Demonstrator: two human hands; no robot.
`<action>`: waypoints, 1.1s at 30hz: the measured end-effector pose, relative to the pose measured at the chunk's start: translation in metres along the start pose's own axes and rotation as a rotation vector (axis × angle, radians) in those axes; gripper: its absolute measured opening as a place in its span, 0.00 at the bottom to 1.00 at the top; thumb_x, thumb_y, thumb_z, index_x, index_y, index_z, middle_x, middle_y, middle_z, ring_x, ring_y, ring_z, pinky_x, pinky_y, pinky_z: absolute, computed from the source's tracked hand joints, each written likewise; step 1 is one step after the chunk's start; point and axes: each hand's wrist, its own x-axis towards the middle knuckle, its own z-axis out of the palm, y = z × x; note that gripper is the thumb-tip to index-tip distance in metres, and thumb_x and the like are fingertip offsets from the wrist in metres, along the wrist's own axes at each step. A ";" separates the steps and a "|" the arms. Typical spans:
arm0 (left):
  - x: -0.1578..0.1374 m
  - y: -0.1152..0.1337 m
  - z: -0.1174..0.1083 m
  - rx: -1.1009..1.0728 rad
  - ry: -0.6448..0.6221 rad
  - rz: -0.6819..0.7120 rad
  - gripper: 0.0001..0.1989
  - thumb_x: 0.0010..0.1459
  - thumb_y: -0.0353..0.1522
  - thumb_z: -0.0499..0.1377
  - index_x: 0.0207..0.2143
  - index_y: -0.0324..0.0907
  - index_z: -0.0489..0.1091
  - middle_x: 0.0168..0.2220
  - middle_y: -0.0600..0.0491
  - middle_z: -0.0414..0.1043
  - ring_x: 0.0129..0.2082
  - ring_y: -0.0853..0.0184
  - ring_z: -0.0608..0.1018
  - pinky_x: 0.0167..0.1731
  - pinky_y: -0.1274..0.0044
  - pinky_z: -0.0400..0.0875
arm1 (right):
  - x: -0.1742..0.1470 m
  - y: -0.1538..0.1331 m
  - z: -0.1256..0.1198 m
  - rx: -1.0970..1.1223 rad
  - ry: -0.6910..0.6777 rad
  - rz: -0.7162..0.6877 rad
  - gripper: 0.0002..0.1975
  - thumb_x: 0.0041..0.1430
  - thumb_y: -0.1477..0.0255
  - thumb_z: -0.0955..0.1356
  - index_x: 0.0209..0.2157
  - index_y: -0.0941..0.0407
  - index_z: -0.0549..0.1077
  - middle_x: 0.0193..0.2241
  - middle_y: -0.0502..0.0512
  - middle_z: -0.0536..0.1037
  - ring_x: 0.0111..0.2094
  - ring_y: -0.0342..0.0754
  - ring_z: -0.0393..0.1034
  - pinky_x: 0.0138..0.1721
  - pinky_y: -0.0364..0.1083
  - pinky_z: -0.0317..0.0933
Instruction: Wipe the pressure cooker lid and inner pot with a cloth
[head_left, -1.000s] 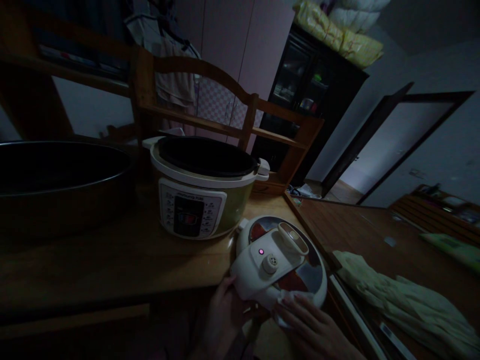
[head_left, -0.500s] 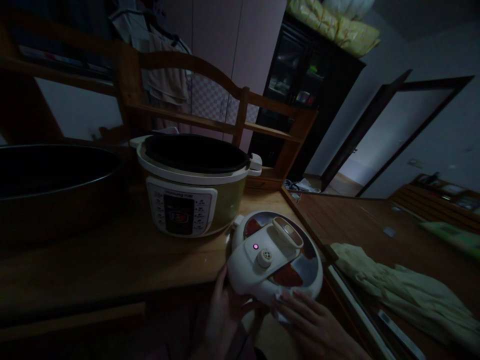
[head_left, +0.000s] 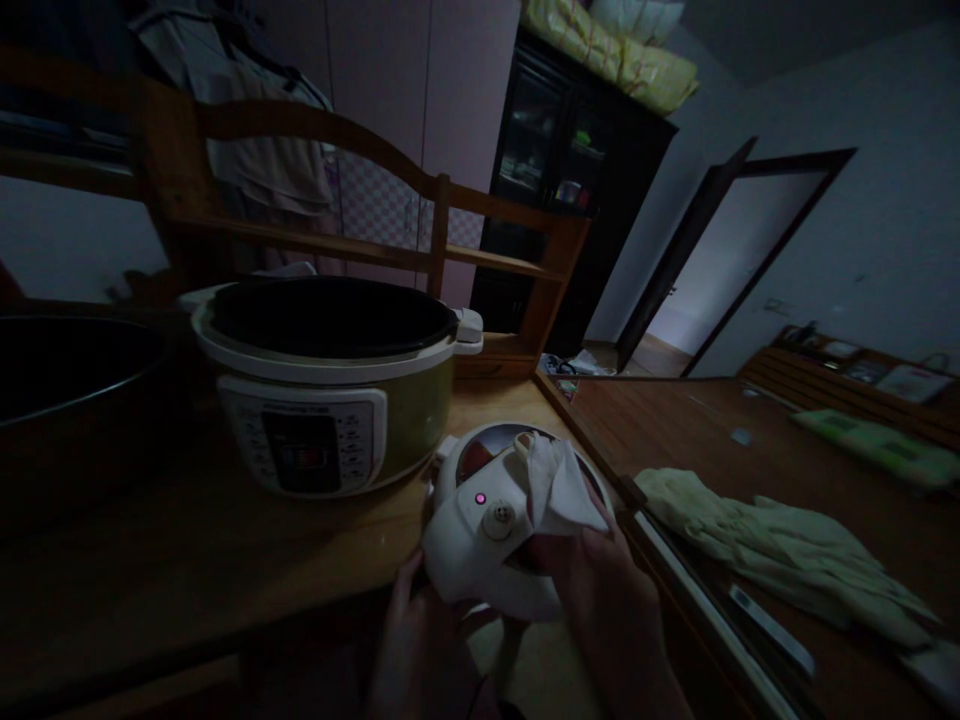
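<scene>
two hands work on the cooker lid (head_left: 480,545) at the table's (head_left: 187,560) near edge, 4 o'clock of the cooker (head_left: 330,385). left hand (head_left: 420,650) grips its rim; right hand (head_left: 600,590) pinches a cloth (head_left: 559,485). best to brace the lid firmly and wipe around the knob.

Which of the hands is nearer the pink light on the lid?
The right hand: it presses a white cloth on the lid, just right of the pink light. The left hand grips the lid's near edge, lower down.
</scene>
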 end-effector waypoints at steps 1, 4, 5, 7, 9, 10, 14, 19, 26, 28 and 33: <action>-0.001 0.001 0.002 0.034 0.027 0.007 0.22 0.51 0.33 0.60 0.51 0.53 0.71 0.32 0.55 0.81 0.30 0.57 0.79 0.43 0.62 0.73 | 0.000 0.000 0.002 0.030 0.013 0.016 0.34 0.53 0.62 0.71 0.62 0.48 0.63 0.50 0.58 0.76 0.51 0.61 0.71 0.51 0.57 0.67; -0.002 0.004 0.008 0.125 0.100 0.020 0.24 0.50 0.35 0.61 0.51 0.53 0.70 0.34 0.55 0.81 0.30 0.57 0.79 0.42 0.62 0.73 | -0.002 0.000 0.004 0.133 0.041 0.100 0.44 0.48 0.70 0.74 0.65 0.49 0.56 0.52 0.59 0.74 0.49 0.60 0.72 0.48 0.57 0.69; -0.003 0.004 0.009 0.146 0.113 0.011 0.24 0.50 0.36 0.61 0.52 0.52 0.70 0.35 0.54 0.81 0.31 0.57 0.79 0.42 0.62 0.73 | -0.003 -0.001 0.003 0.157 0.047 0.111 0.46 0.47 0.73 0.74 0.66 0.49 0.54 0.53 0.59 0.72 0.49 0.60 0.72 0.48 0.56 0.69; -0.003 0.005 0.010 0.169 0.130 0.002 0.26 0.51 0.39 0.60 0.54 0.50 0.69 0.36 0.52 0.81 0.33 0.56 0.79 0.42 0.61 0.73 | -0.004 -0.001 0.001 0.175 0.042 0.086 0.48 0.45 0.80 0.73 0.66 0.48 0.53 0.57 0.58 0.69 0.52 0.59 0.69 0.49 0.53 0.68; -0.002 0.003 0.008 0.156 0.128 0.009 0.26 0.53 0.40 0.58 0.55 0.50 0.68 0.37 0.52 0.81 0.34 0.56 0.79 0.41 0.62 0.73 | -0.006 0.001 -0.001 0.163 0.022 0.037 0.48 0.45 0.83 0.72 0.66 0.47 0.53 0.60 0.56 0.66 0.54 0.58 0.67 0.51 0.52 0.67; -0.002 0.002 0.007 0.139 0.119 0.018 0.25 0.54 0.40 0.57 0.56 0.50 0.68 0.37 0.52 0.81 0.35 0.56 0.79 0.41 0.63 0.73 | -0.006 0.003 -0.003 0.142 0.019 0.025 0.48 0.46 0.83 0.71 0.66 0.47 0.53 0.60 0.56 0.65 0.55 0.58 0.66 0.51 0.51 0.66; -0.002 -0.001 0.003 0.054 0.075 0.028 0.26 0.55 0.35 0.57 0.57 0.54 0.65 0.35 0.56 0.81 0.33 0.59 0.80 0.40 0.66 0.74 | -0.008 0.013 -0.011 0.049 0.045 0.037 0.46 0.50 0.80 0.72 0.67 0.48 0.51 0.59 0.57 0.67 0.57 0.58 0.64 0.54 0.54 0.64; -0.005 0.006 0.004 -0.002 0.007 -0.043 0.28 0.56 0.34 0.55 0.60 0.54 0.62 0.36 0.56 0.81 0.34 0.58 0.80 0.41 0.67 0.73 | -0.008 0.015 -0.017 0.045 -0.091 -0.025 0.45 0.47 0.76 0.73 0.66 0.51 0.54 0.59 0.60 0.67 0.61 0.62 0.57 0.58 0.59 0.58; 0.000 -0.003 -0.003 0.024 0.099 0.022 0.33 0.53 0.28 0.55 0.62 0.55 0.58 0.37 0.57 0.81 0.33 0.60 0.80 0.38 0.69 0.74 | -0.006 0.015 -0.014 -0.050 -0.005 -0.005 0.42 0.50 0.76 0.72 0.65 0.47 0.57 0.62 0.55 0.63 0.62 0.59 0.55 0.58 0.56 0.59; 0.000 -0.003 -0.003 0.023 0.101 0.016 0.32 0.54 0.29 0.54 0.62 0.53 0.59 0.37 0.56 0.81 0.32 0.59 0.80 0.37 0.68 0.74 | -0.006 0.018 -0.015 -0.088 0.034 -0.015 0.38 0.52 0.72 0.72 0.64 0.49 0.59 0.61 0.57 0.64 0.61 0.59 0.58 0.58 0.56 0.59; -0.002 0.003 -0.001 0.007 0.036 -0.032 0.28 0.57 0.36 0.53 0.61 0.50 0.62 0.37 0.51 0.81 0.34 0.55 0.80 0.39 0.64 0.74 | -0.003 0.015 -0.015 -0.112 -0.027 -0.077 0.29 0.61 0.58 0.65 0.61 0.52 0.64 0.54 0.60 0.72 0.55 0.59 0.67 0.55 0.59 0.63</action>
